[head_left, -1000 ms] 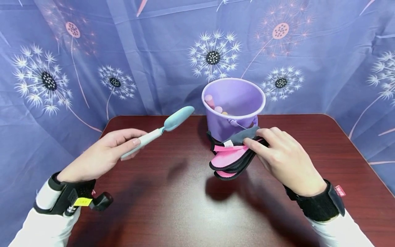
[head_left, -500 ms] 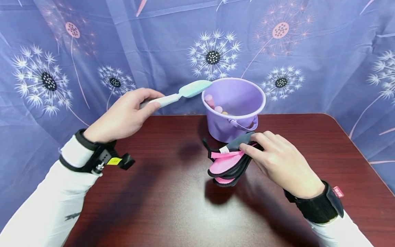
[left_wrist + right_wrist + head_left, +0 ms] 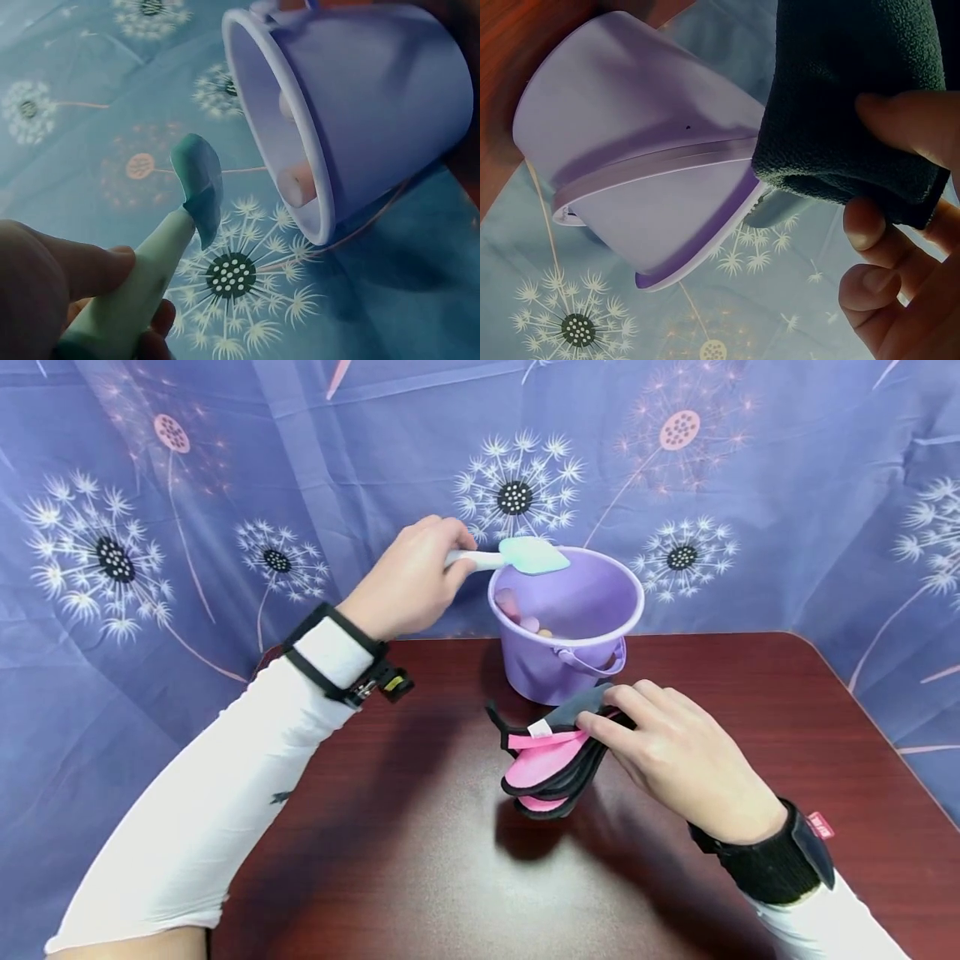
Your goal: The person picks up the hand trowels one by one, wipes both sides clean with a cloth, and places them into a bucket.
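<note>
My left hand (image 3: 416, 578) grips the pale handle of a small garden trowel (image 3: 534, 557), whose light blue scoop hangs over the left rim of a purple bucket (image 3: 536, 664). In the left wrist view the thumb lies along the trowel's handle (image 3: 142, 285), and the scoop is apart from the bucket. My right hand (image 3: 675, 756) pinches a folded bundle of pink and black fabric (image 3: 543, 767) with black edging and a white tag. It hangs above the table, in front of the bucket. The right wrist view shows dark fuzzy cloth (image 3: 840, 97) between thumb and fingers.
Inside the bucket lie thick pastel sticks (image 3: 296, 184), probably chalk. The bucket's handle (image 3: 600, 664) hangs down at the front. Below is a dark red-brown table (image 3: 420, 860), backed by a blue curtain (image 3: 375, 460) with a dandelion print.
My left hand has carried the trowel up and to the right, from above the table's left side to over the bucket's rim. The fabric bundle has shifted slightly down and left in my right hand.
</note>
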`<move>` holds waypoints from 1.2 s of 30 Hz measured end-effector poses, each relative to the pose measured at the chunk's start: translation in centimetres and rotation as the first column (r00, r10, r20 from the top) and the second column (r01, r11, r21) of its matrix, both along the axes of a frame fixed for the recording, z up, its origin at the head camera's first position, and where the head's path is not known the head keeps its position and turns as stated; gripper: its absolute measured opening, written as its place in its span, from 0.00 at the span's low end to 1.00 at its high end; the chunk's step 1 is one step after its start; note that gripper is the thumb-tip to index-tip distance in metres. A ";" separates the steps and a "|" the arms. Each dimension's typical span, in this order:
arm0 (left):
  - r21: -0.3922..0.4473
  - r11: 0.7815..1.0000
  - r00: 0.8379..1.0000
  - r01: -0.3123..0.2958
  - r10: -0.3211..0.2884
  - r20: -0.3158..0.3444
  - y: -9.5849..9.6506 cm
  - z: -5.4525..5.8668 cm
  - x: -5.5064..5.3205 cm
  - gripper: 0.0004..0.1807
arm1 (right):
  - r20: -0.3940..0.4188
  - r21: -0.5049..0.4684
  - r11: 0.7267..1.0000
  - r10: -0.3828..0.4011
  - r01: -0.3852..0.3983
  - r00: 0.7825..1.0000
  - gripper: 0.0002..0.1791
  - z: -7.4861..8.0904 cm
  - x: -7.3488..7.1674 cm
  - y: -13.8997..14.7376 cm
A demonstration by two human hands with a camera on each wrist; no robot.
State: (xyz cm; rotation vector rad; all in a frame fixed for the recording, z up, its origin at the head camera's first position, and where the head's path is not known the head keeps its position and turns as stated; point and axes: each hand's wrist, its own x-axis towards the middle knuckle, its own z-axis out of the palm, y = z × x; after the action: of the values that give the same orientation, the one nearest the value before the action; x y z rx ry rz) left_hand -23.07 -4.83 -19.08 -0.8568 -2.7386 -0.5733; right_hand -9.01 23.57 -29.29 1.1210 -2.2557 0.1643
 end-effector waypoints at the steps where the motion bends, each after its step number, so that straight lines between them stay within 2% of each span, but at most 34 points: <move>1: -0.014 1.000 1.000 0.002 -0.003 -0.015 0.5 -0.1 -0.4 0.13 | 0.002 0.001 1.000 0.000 0.000 1.000 0.19 0.0 0.0 0.0; 5: -0.067 0.998 0.997 0.015 -0.020 -0.075 2.3 -0.5 -2.2 0.11 | 0.003 0.007 1.000 -0.003 0.003 1.000 0.19 0.0 0.0 0.1; 8: -0.102 0.995 0.995 0.021 -0.030 -0.091 3.4 -1.0 -3.5 0.10 | 0.006 0.010 1.000 -0.006 0.006 1.000 0.20 -0.2 -0.1 0.2; 11: -0.134 0.991 0.998 0.016 -0.024 -0.062 4.2 -1.7 -4.7 0.10 | 0.012 0.014 1.000 -0.007 0.007 1.000 0.21 -0.3 -0.2 0.3; 17: -0.146 0.989 1.000 0.015 -0.013 0.012 4.5 -3.3 -6.7 0.10 | 0.011 0.015 1.000 0.002 -0.003 1.000 0.18 -0.2 -0.2 0.1; 21: -0.153 0.988 0.999 0.022 -0.014 0.051 4.4 -4.3 -7.4 0.10 | -0.003 0.005 1.000 0.015 -0.015 1.000 0.18 0.1 -0.1 -0.1; 25: -0.125 0.992 0.997 0.009 0.001 0.079 4.2 -5.0 -7.8 0.12 | -0.009 -0.012 1.000 0.025 -0.025 1.000 0.18 0.4 -0.1 -0.4; 30: -0.105 0.994 0.992 -0.014 0.026 0.120 4.1 -5.5 -8.1 0.15 | -0.002 -0.016 1.000 0.023 -0.023 1.000 0.17 0.3 -0.1 -0.3; 36: -0.148 0.989 0.991 0.013 0.007 0.130 4.7 -6.2 -8.8 0.13 | 0.018 0.015 1.000 -0.004 0.004 1.000 0.20 -0.4 -0.1 0.2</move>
State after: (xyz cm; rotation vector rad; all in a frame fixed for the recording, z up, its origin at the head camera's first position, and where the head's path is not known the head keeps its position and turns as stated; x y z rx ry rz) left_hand -31.87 -0.13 -25.29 -0.8863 -2.9301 -0.4447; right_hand -9.16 23.80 -29.73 1.1268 -2.2784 0.1561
